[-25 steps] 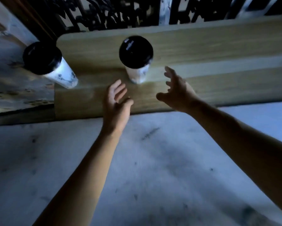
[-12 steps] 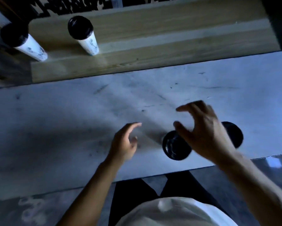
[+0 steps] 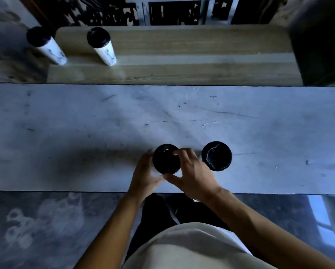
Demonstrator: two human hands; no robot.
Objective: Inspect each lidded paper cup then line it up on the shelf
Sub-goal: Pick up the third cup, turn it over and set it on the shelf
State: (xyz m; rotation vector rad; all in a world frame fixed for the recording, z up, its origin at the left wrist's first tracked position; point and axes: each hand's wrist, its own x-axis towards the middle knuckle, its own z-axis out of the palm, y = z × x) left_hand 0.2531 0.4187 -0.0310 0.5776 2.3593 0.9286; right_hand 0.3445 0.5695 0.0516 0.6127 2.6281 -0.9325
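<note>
A paper cup with a black lid [image 3: 165,159] stands near the front edge of the pale table [image 3: 85,133]. My left hand [image 3: 145,176] wraps its left side and my right hand [image 3: 191,172] wraps its right side; both grip the cup. Another black-lidded cup [image 3: 216,156] stands just to the right, untouched. On the wooden shelf [image 3: 182,47] at the back, one white cup with a black lid [image 3: 102,46] stands at the left end. A further lidded cup [image 3: 46,45] stands just left of the shelf's end.
A dark carved screen [image 3: 124,14] rises behind the shelf. A dark upright object [image 3: 317,45] bounds the shelf's right end. Patterned floor [image 3: 36,230] shows below the table's front edge, with my white shirt and dark trousers at the bottom.
My view has dropped from the shelf to the table's front. Both hands pulled back from the shelf cup and closed around the left cup on the table.
</note>
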